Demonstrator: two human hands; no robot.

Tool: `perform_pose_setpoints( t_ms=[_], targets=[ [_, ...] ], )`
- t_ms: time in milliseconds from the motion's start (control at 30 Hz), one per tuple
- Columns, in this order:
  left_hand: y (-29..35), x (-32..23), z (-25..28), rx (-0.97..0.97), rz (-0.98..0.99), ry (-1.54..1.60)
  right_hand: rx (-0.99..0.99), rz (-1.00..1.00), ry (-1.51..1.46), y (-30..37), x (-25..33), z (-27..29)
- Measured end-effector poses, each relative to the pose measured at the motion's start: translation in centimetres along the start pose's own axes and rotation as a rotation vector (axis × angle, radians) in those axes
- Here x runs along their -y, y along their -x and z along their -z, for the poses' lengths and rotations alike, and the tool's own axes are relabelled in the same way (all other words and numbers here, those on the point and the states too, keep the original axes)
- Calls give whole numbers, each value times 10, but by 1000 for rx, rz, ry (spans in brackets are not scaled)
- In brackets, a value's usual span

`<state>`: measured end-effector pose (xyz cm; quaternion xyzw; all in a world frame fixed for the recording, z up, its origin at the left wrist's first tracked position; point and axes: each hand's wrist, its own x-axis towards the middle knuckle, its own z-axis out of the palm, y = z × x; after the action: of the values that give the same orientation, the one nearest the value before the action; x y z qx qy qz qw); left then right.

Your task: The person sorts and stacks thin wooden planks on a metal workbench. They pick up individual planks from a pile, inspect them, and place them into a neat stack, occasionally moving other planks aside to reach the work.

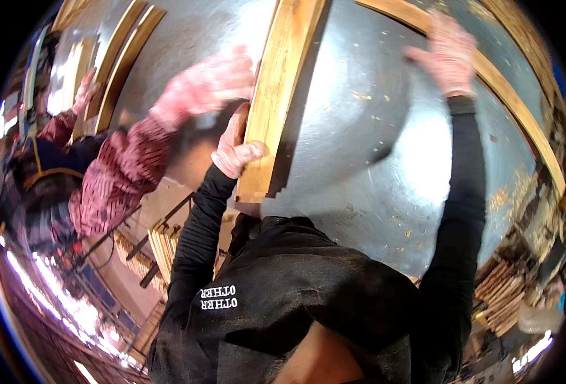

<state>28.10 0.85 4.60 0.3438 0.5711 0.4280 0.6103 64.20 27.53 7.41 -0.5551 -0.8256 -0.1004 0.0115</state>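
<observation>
Premises: a woodworking workshop. Evidence noted: a metal-sheathed worktop (pixel 372 128) strewn with sawdust and wood chips; long pale timber rails (pixel 276 96) with stepped, machined ends lying across it; bundles of cut wooden slats (pixel 497 288) stacked below at the right; more lengths racked at lower left (pixel 161 246). Workers wear gloves and aprons.

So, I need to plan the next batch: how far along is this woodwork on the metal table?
Done: the wooden bar is cut, its near end notched, and the long rail lies on the metal table. In hand: the left hand grips the bar, the right hand presses the rail, a co-worker's gloved hand alongside. Left: the notched end hangs free, unjoined.
</observation>
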Motion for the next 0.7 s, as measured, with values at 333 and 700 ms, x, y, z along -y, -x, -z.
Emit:
perform_pose_setpoints(
  t_ms=[333,700],
  targets=[
    [4,-39,10,-75,290,-489,499,-160,55,-16,-122,-62],
    [-2,19,-91,83,83,383,571,-125,-1225,77,-18,-58]
  ],
)
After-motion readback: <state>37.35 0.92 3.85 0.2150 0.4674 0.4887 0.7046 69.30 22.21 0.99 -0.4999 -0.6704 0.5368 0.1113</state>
